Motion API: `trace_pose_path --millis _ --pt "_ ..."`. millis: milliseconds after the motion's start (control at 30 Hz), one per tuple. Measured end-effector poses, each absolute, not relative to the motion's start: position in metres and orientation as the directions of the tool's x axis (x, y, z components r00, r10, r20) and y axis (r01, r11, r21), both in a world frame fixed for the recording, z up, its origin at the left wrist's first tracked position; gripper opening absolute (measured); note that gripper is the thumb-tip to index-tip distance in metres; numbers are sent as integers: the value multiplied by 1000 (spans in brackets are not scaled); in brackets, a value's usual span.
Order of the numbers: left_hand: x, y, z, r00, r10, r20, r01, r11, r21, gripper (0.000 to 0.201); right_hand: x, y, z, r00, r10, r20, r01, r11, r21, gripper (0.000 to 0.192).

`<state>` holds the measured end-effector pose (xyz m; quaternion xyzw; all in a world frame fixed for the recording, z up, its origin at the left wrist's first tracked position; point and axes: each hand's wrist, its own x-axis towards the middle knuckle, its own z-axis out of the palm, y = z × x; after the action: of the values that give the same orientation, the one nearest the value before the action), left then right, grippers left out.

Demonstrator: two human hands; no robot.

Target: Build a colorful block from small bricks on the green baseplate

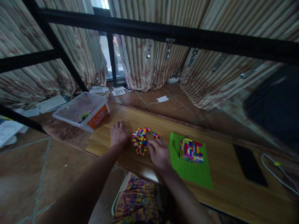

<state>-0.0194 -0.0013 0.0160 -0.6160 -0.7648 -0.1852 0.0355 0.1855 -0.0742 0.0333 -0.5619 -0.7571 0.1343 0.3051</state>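
Note:
A loose pile of small multicoloured building bricks (pixel 140 140) lies on the wooden table. My left hand (pixel 120 134) rests palm down on the wood just left of the pile, holding nothing that I can see. At the pile's right edge is my right hand (pixel 161 154), its thumb and index finger bent toward each other around a tiny bluish brick. A few bricks (pixel 155 135) lie just beyond its knuckles. To the right, a green baseplate (pixel 189 172) carries a block-shaped build of multicoloured bricks (pixel 191 151).
A clear plastic box (pixel 80 109) with an orange label and a few pieces inside stands at the table's left end. A dark flat slab (pixel 249 165) and a white cable (pixel 277 168) lie at the right. A black metal frame (pixel 149 26) crosses before the curtains.

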Motion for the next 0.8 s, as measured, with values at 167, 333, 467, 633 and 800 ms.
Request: trace_pose_path --millis 167,333,467,633,800 --pt "-20 -1 16 -227 926 300 962 166 217 30 187 -83 29 -188 932 309 773 334 -540 16" --pt "-20 -1 17 -226 922 316 964 165 208 30 192 -85 26 -193 927 320 782 343 -521 16" --pt "-20 -1 17 -218 924 315 967 160 200 29 194 -86 26 -206 927 312 788 346 -509 16" --pt "-21 -1 15 -215 922 321 966 151 210 30 196 -94 31 -72 949 307 643 280 -713 20" --pt "-21 -1 14 -231 925 302 955 157 250 31 204 -104 40 140 985 103 172 79 -982 18"
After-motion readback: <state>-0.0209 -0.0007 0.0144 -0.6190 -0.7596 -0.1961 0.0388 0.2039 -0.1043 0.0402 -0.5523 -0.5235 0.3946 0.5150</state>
